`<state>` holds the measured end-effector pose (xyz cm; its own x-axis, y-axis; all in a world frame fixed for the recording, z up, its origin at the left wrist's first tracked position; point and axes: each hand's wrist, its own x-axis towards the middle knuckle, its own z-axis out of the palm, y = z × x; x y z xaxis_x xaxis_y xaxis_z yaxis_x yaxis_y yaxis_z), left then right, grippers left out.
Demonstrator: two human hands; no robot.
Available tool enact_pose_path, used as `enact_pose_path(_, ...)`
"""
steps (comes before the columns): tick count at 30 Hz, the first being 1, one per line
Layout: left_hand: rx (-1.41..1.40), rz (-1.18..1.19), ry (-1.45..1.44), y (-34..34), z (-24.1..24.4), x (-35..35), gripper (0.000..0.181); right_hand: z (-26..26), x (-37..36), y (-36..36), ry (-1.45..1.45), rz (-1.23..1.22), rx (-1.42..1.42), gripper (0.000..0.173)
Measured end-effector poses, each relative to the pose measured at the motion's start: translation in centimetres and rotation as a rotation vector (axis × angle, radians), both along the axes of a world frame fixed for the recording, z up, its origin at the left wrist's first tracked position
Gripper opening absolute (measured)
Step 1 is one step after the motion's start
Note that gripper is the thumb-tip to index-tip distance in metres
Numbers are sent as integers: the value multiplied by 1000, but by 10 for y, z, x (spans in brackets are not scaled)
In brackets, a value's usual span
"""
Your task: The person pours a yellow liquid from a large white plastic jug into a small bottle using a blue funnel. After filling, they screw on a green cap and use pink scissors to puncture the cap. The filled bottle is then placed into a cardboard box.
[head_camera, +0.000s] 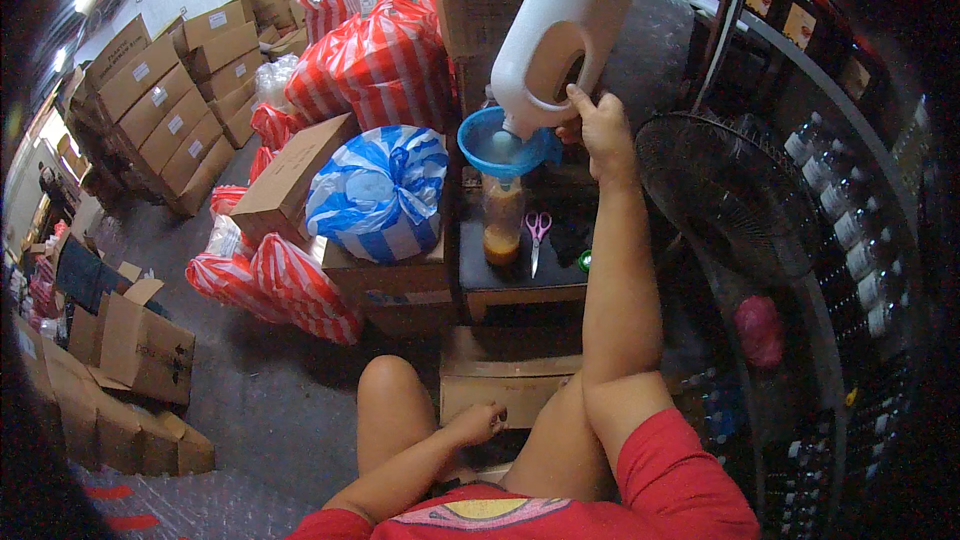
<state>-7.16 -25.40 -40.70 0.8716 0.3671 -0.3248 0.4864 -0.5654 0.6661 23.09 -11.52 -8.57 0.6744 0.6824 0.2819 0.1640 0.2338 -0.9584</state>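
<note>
My right hand (pixel 606 127) grips the handle of a large white plastic jug (pixel 544 7), tilted with its mouth downward. The jug's neck reaches into a blue plastic funnel (pixel 469 142). Below the funnel stands a clear plastic bottle (pixel 501 210), upright, with orange-brown liquid at its bottom. Both rest at a small dark-topped table (pixel 480 277). Pink-handled scissors (pixel 537 236) lie beside the bottle, and a small green round item (pixel 585 261) is near my forearm. My left hand (pixel 480 422) hangs over my lap, fingers curled, with nothing visible in it.
A blue-striped plastic bag (pixel 379 195) sits on a cardboard box (pixel 397 281) left of the table. Red-striped bags (pixel 375 60) and stacked cartons (pixel 154 105) stand farther left. At right are a fan (pixel 720 187) and shelves with several capped bottles (pixel 844 210).
</note>
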Motion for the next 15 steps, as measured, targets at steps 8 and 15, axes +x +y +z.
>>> enact_pose_path(8, 15, -7, 31, 0, 3, 1, 22, 0, -1, -1, -4, 21, 35, 27)
enact_pose_path(15, -33, -27, -2, 1, 7, 2, 20, 1, -1, -1, -4, 29, 25, 26)
